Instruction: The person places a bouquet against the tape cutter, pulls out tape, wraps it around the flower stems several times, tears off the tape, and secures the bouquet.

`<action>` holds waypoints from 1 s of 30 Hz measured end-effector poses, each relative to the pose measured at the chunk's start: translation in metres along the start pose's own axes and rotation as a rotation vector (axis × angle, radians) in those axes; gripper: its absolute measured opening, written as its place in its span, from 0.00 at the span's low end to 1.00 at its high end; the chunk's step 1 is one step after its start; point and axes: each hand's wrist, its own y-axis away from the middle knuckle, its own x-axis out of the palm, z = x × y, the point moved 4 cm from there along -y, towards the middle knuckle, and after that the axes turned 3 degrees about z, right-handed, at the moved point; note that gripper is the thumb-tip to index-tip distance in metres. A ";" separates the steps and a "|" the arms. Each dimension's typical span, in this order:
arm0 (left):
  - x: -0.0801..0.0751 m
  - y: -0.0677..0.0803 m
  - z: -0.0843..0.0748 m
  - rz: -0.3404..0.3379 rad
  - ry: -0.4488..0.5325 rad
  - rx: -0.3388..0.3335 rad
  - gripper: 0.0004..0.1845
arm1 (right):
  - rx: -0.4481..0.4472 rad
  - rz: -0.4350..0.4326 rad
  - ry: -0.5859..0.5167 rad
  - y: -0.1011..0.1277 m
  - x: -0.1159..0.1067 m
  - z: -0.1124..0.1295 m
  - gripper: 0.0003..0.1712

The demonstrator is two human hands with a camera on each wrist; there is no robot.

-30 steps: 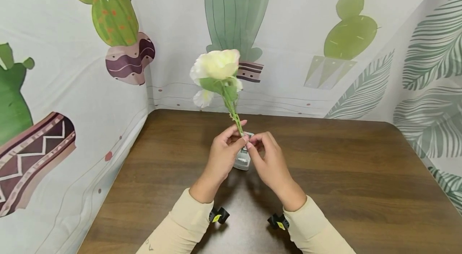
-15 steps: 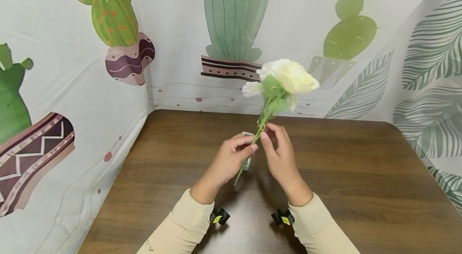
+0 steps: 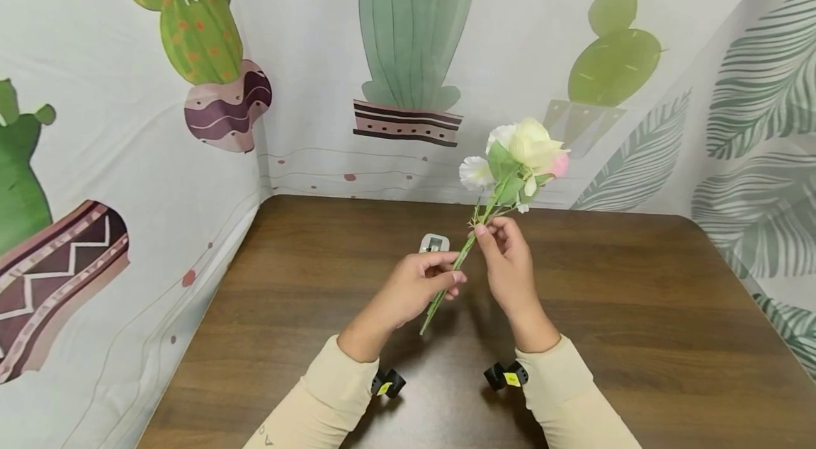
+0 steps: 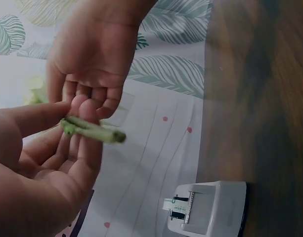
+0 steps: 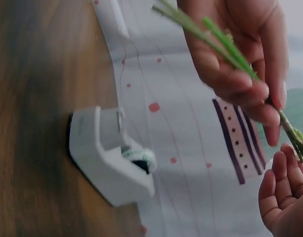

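Flower stem (image 3: pixel 460 263) held above the brown table (image 3: pixel 637 307), tilted up and to the right, cream blooms (image 3: pixel 525 151) well above both grips. Half a second ago the blooms were higher; a second ago they leaned left over the white tape dispenser (image 3: pixel 433 244), which is now uncovered just beyond the left hand. Left hand (image 3: pixel 421 286) pinches the lower stem between thumb and fingers, palm turned inward. Right hand (image 3: pixel 510 268) pinches the stem higher up with its fingertips, wrist raised, remaining fingers loosely curled.
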 end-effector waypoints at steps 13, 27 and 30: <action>0.002 -0.003 0.033 0.182 -0.186 -0.139 0.18 | 0.176 -0.015 0.017 -0.013 -0.007 -0.037 0.09; 0.009 -0.007 0.066 0.204 -0.227 -0.230 0.12 | 0.305 0.129 0.073 -0.017 -0.007 -0.090 0.11; 0.011 -0.008 0.072 0.208 -0.239 -0.246 0.10 | 0.337 0.150 0.052 -0.017 -0.009 -0.097 0.12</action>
